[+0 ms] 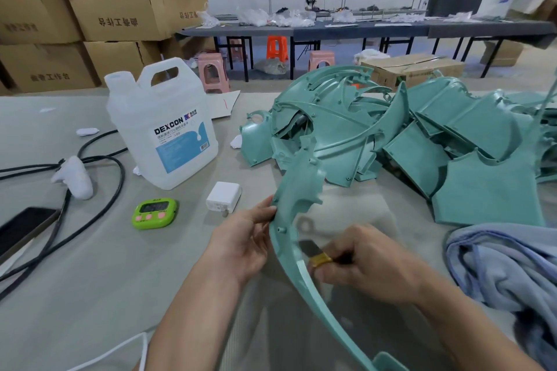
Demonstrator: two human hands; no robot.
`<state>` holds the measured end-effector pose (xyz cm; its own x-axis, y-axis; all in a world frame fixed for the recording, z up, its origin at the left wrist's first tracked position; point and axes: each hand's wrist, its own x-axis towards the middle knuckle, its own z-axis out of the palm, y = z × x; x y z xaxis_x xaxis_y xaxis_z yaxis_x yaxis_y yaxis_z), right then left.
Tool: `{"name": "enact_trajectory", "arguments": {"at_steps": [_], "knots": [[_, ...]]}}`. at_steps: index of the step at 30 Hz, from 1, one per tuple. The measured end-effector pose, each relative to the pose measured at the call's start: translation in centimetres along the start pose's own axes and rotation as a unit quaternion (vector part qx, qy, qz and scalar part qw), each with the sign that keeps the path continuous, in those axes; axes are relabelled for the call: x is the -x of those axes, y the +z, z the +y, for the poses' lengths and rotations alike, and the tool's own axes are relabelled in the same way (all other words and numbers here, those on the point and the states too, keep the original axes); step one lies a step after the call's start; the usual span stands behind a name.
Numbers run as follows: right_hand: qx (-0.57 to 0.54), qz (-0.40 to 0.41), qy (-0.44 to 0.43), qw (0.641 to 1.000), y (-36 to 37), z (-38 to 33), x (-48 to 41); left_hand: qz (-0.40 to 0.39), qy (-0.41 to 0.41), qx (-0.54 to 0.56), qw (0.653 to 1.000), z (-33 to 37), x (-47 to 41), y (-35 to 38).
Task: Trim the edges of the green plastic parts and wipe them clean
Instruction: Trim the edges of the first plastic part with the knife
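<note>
**Knife blade against the rim of a curved green part**

My left hand pinches the outer edge of a curved green part. My thumb is on the near face and my fingers are behind the rim. The part is smooth, matte plastic. It is a long arc with small pegs and a jagged flange along its upper stretch, and it sweeps down past my wrists.

My right hand is curled tight around a knife. Its short grey blade and yellow collar lie against the inner edge of the arc.

Behind it, a pile of green parts lies tumbled on the grey tabletop, a mix of flat panels and ribbed curves. A rumpled blue cloth lies just right of my right hand.

To the left stand a translucent jug, a green timer and a white charger. Black cables loop beyond them. Bare tabletop lies between the timer and my left forearm.
</note>
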<state>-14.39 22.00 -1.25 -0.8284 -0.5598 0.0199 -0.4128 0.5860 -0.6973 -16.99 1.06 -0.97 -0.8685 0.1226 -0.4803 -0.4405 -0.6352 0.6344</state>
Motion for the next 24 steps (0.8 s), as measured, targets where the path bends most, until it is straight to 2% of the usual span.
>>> {"name": "enact_trajectory", "arguments": {"at_steps": [4, 9, 15, 20, 24], "knots": [[-0.032, 0.059, 0.019, 0.998, 0.6, 0.1, -0.6, -0.011, 0.006, -0.007, 1.0, -0.2, -0.1, 0.0], [0.008, -0.001, 0.033, 0.999, 0.3, -0.3, -0.5, -0.014, 0.019, -0.002, 1.0, -0.1, -0.2, -0.1], [0.073, -0.044, 0.007, 0.996, -0.3, 0.2, 0.1, 0.034, 0.062, -0.001, 0.998, 0.1, -0.7, -0.3], [0.01, 0.01, 0.035, 0.999, 0.0, 0.1, -0.5, 0.041, 0.052, 0.019, 0.998, 0.4, -0.7, -0.6], [-0.018, -0.004, 0.043, 0.999, 0.8, -0.4, -0.8, 0.024, 0.042, 0.002, 0.999, 0.0, -0.6, -0.2]]}}
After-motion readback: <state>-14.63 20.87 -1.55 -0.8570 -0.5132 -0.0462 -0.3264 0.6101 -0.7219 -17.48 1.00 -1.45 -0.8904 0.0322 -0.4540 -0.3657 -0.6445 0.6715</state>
